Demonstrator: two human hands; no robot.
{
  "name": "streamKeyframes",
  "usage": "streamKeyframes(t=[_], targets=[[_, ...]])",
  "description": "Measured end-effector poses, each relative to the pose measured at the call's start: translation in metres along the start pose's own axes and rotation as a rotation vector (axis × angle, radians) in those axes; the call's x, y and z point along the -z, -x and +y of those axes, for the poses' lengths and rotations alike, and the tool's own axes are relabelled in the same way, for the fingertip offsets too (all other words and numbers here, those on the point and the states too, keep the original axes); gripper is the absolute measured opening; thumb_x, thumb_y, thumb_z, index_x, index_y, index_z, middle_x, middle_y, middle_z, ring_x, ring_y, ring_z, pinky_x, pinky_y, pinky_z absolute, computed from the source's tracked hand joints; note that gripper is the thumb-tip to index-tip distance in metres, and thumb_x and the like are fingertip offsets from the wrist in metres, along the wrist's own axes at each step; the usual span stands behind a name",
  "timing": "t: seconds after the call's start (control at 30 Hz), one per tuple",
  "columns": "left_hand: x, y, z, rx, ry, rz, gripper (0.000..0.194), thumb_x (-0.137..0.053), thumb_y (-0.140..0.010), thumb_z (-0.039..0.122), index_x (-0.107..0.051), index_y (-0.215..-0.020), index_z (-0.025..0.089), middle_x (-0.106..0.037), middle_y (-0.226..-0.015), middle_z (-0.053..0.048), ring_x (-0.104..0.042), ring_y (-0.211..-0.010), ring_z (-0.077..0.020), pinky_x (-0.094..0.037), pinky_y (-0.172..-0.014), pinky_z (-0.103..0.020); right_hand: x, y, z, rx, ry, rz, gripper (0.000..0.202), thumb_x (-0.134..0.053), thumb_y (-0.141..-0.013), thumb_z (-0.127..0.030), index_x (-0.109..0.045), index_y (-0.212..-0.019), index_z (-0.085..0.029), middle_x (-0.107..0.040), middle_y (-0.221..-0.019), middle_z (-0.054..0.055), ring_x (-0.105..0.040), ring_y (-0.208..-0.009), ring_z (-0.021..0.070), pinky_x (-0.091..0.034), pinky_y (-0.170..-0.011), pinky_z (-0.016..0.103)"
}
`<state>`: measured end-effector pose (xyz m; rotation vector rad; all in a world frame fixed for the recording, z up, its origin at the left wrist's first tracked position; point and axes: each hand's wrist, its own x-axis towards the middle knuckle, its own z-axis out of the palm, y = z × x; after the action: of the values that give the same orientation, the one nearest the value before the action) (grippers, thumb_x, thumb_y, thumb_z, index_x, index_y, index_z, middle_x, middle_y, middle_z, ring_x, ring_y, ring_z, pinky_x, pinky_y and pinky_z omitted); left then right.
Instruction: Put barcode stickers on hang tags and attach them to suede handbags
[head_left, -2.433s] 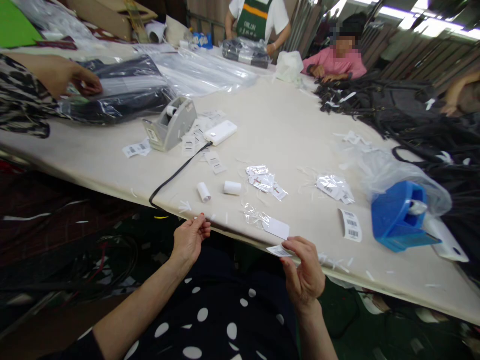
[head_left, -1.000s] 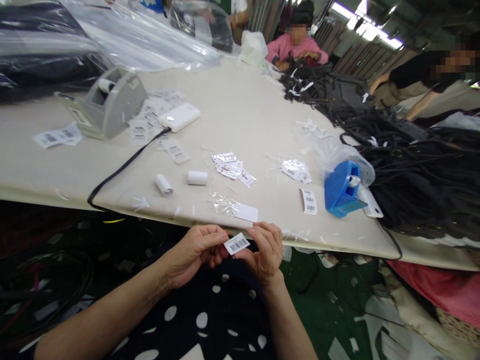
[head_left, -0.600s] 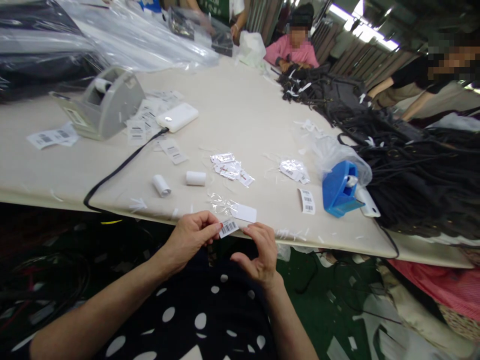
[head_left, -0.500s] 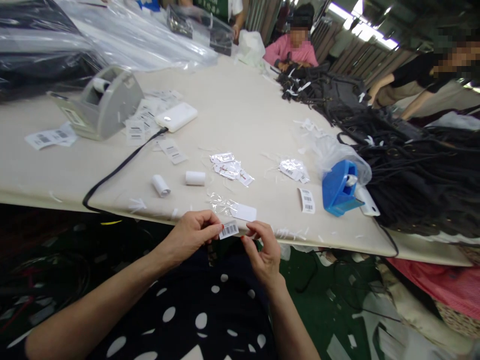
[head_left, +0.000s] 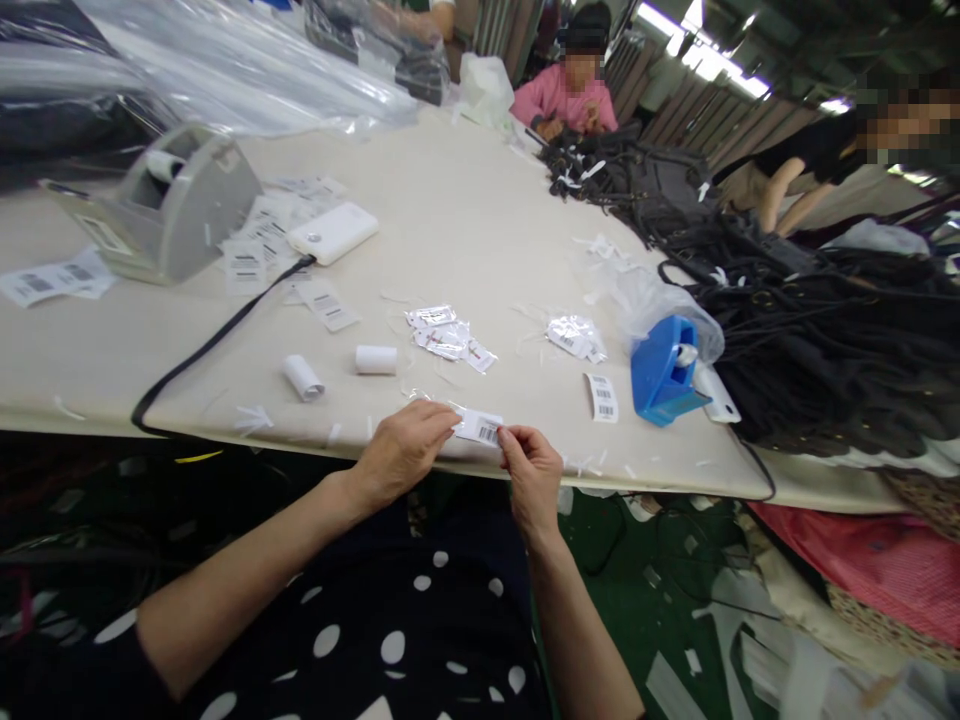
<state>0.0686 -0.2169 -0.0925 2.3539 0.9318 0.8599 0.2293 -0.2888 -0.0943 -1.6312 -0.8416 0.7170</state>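
At the near edge of the table, a white hang tag [head_left: 471, 422] lies between my hands. My left hand [head_left: 405, 450] is closed, its fingertips on the tag's left end. A small barcode sticker [head_left: 488, 433] is over the tag's right end, pinched by the thumb and forefinger of my right hand [head_left: 534, 475]. Whether the sticker is stuck down, I cannot tell. Just beyond my hands is a pile of hang tags [head_left: 448, 338] with clear strings. To its right sits a second pile of tags [head_left: 576, 337].
A grey tape dispenser [head_left: 176, 205], barcode sheets [head_left: 327, 305], a white power bank [head_left: 334, 233] with black cable, and label rolls [head_left: 376, 360] are at left. A blue dispenser [head_left: 666, 372] and a heap of black bags [head_left: 810, 350] are at right. Two people work across the table.
The barcode sticker has passed from my left fingers to my right and now sits over the hang tag. My left hand has moved forward onto the tag's left end.
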Motion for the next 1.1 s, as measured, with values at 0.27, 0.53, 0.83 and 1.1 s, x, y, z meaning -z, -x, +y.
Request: streamKeyframes(t=[0.27,0.53,0.83,1.1], targets=[[-0.026,-0.006,-0.022,-0.299,-0.123,-0.087,0.023,-0.041,-0.086,0.013,-0.063,-0.078,0.014,-0.064,-0.09,-0.009,-0.052,-0.081,-0.017,-0.045,-0.077,-0.032,-0.007,-0.022,0.015,-0.043,0.087,-0.067,0.026,-0.059,-0.069,-0.041,-0.059,-0.068,-0.015,-0.051,-0.054,-0.003,-0.043,-0.047,0.0089,-0.036,-0.045,0.021],[-0.026,-0.003,-0.024,-0.282,-0.064,-0.072,0.02,-0.043,-0.086,0.012,-0.062,-0.08,0.014,-0.064,-0.091,-0.008,-0.051,-0.084,-0.0169,-0.043,-0.08,-0.032,-0.007,-0.025,0.015,-0.088,0.102,-0.074,0.028,-0.06,-0.067,-0.043,-0.06,-0.067,-0.015,-0.053,-0.052,-0.003,-0.043,-0.044,0.0085,-0.035,-0.042,0.02],[-0.024,-0.003,-0.022,-0.256,-0.036,-0.081,0.022,-0.041,-0.086,0.012,-0.062,-0.08,0.014,-0.064,-0.092,-0.009,-0.051,-0.084,-0.0171,-0.043,-0.08,-0.033,-0.01,-0.025,0.017,-0.067,0.153,-0.073,0.026,-0.059,-0.069,-0.042,-0.06,-0.067,-0.015,-0.054,-0.054,-0.003,-0.045,-0.046,0.0094,-0.037,-0.045,0.021],[-0.025,-0.003,-0.022,-0.252,-0.059,-0.09,0.022,-0.039,-0.087,0.012,-0.061,-0.085,0.014,-0.063,-0.091,-0.008,-0.051,-0.084,-0.0173,-0.043,-0.081,-0.033,-0.009,-0.025,0.02,-0.007,0.253,-0.064,0.026,-0.057,-0.071,-0.041,-0.062,-0.069,-0.016,-0.06,-0.059,0.0,-0.051,-0.054,0.0118,-0.041,-0.053,0.023]])
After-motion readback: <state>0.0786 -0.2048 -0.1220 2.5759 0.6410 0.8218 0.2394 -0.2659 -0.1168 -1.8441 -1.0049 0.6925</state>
